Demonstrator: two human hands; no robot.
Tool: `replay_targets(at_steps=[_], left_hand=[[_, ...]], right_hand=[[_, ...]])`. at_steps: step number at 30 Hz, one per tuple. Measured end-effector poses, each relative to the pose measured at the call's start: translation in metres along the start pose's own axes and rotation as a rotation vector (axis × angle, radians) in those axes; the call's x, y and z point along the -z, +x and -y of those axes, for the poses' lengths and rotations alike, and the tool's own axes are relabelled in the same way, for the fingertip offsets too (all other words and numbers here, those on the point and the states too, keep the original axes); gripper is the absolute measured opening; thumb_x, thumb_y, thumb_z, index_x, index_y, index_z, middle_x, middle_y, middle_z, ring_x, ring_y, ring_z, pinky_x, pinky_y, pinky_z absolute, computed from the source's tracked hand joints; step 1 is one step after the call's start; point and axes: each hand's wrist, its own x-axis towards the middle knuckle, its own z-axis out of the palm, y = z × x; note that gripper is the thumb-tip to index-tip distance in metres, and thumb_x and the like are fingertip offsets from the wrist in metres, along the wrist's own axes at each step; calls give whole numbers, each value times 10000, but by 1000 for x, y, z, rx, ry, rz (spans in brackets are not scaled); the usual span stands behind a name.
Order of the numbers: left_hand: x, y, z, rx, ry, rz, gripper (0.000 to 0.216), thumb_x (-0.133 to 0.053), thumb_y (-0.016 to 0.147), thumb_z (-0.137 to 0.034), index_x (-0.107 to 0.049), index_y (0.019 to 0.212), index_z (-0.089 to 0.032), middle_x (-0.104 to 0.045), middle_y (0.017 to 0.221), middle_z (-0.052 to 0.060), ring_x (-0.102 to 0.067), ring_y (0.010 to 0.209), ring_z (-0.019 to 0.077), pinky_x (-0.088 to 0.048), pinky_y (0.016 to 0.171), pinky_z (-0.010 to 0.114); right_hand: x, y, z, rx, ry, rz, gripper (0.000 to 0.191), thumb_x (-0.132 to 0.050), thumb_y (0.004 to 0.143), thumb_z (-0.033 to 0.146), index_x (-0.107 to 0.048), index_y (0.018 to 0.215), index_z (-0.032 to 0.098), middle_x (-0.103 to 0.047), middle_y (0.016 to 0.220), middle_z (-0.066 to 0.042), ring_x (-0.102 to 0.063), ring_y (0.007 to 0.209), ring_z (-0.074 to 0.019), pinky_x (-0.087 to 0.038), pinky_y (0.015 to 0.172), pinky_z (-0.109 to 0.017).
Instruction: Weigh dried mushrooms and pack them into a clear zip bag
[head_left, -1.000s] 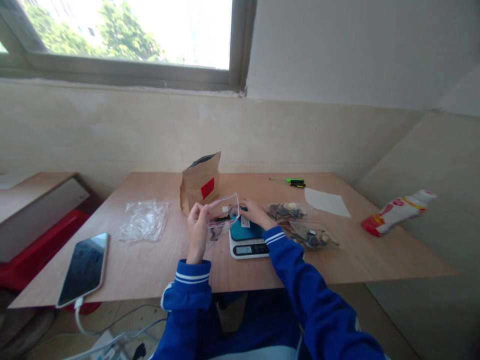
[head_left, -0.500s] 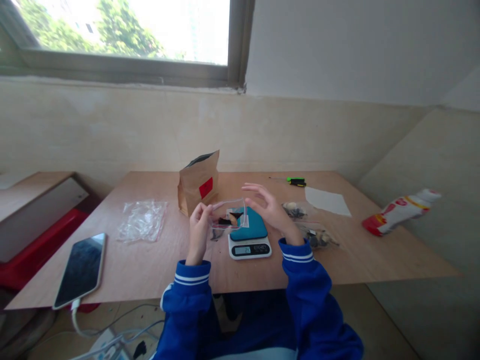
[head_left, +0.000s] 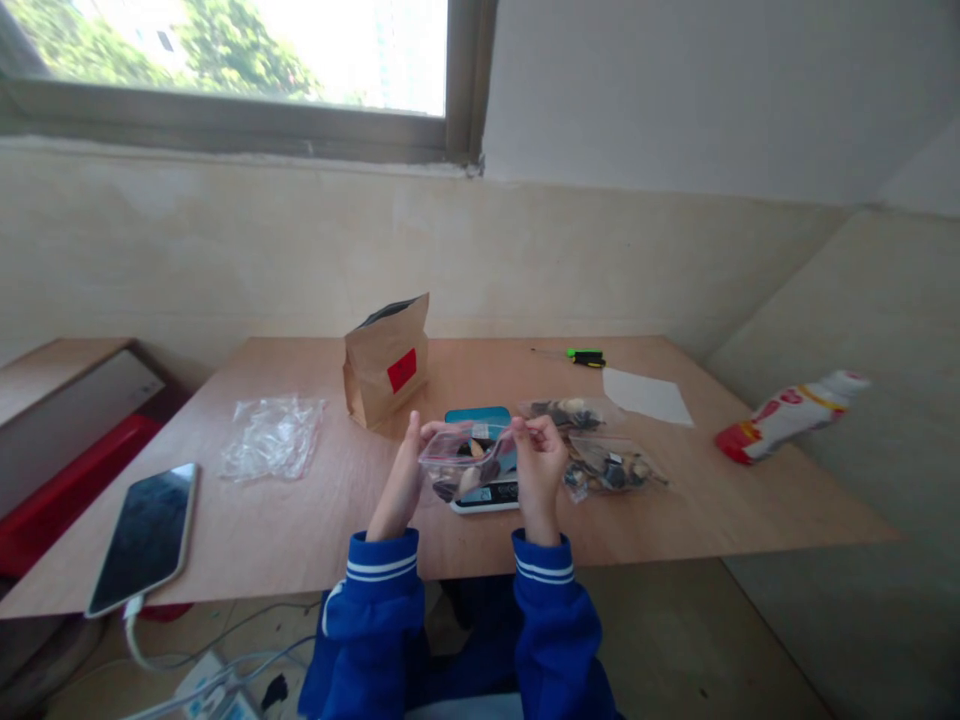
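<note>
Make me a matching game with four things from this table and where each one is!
Things:
1. phone
2. brown paper bag
3. screwdriver
4. small clear bag

Places or states:
A. held between the left hand and the right hand
B. lying near the far edge of the table
C. lying flat at the near left corner
D. standing upright, top open

Pairs: 1-C, 2-D, 3-B, 4-A
</note>
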Motion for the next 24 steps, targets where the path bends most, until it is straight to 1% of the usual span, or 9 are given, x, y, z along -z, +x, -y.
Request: replay_targets(at_steps=[2, 4, 6, 8, 11, 13, 15, 20, 24], left_hand=[[2, -7, 5, -54, -31, 40, 699, -357, 817, -752, -668, 1003, -154, -678, 1183, 143, -645, 1075, 286, -483, 937, 419], [1, -13, 7, -163, 45, 29, 606, -511, 804, -676, -638, 1115, -173, -655, 1233, 127, -631, 1099, 278, -473, 960, 408], [-1, -17, 7, -265, 185, -49, 461, -652, 785, -531, -649, 1090, -185, -677, 1189, 103, -638, 1074, 255, -479, 946, 372], [-3, -19, 6, -333, 287, -167, 348, -659, 806, -456, -678, 1018, -180, -710, 1083, 81, -654, 1013, 224, -497, 896, 327], [-2, -18, 5, -399, 326, -337, 309, -608, 844, -452, -704, 967, -185, -720, 990, 54, -662, 928, 182, -515, 786, 264], [0, -18, 6, -406, 315, -381, 318, -601, 846, -457, -709, 973, -187, -721, 980, 51, -661, 905, 170, -513, 745, 243], [4, -21, 5, -379, 289, -367, 347, -597, 843, -477, -710, 984, -180, -723, 959, 55, -664, 884, 171, -515, 725, 239], [10, -28, 0, -242, 256, -278, 366, -618, 816, -503, -715, 902, -161, -719, 843, 45, -666, 747, 164, -513, 652, 235], [10, -27, -6, -225, 232, -312, 341, -625, 816, -479, -705, 790, -149, -698, 753, 35, -640, 677, 152, -501, 632, 236]], right_hand=[[-2, -1, 0, 6, -3, -76, 424, -700, 733, 545, -467, 652, 200, -595, 536, 38, -549, 488, -122, -446, 526, -242], [-4, 0, 1, 4, -18, -134, 428, -688, 742, 550, -450, 658, 204, -580, 532, 46, -530, 480, -118, -430, 512, -238], [-5, 0, 2, -1, -46, -166, 435, -671, 749, 567, -445, 662, 206, -561, 518, 54, -503, 454, -113, -409, 484, -235], [-6, -2, 4, -15, -69, -142, 431, -661, 753, 577, -461, 673, 203, -568, 520, 49, -491, 429, -112, -396, 459, -235], [-5, -7, 8, -37, -52, 1, 406, -658, 757, 579, -532, 750, 193, -644, 612, 9, -539, 455, -125, -422, 461, -239], [-1, -10, 11, -64, -46, 128, 398, -643, 770, 583, -576, 808, 192, -680, 686, -16, -586, 500, -138, -456, 482, -244], [5, -14, 13, -88, -75, 210, 396, -624, 786, 585, -608, 825, 191, -691, 715, -27, -617, 535, -147, -482, 501, -247], [16, -21, 16, -105, -122, 185, 401, -612, 801, 586, -626, 799, 185, -630, 569, 10, -561, 425, -126, -442, 406, -225], [20, -31, 16, -164, -130, 171, 409, -605, 801, 597, -634, 839, 191, -538, 475, 50, -454, 330, -102, -352, 313, -211]])
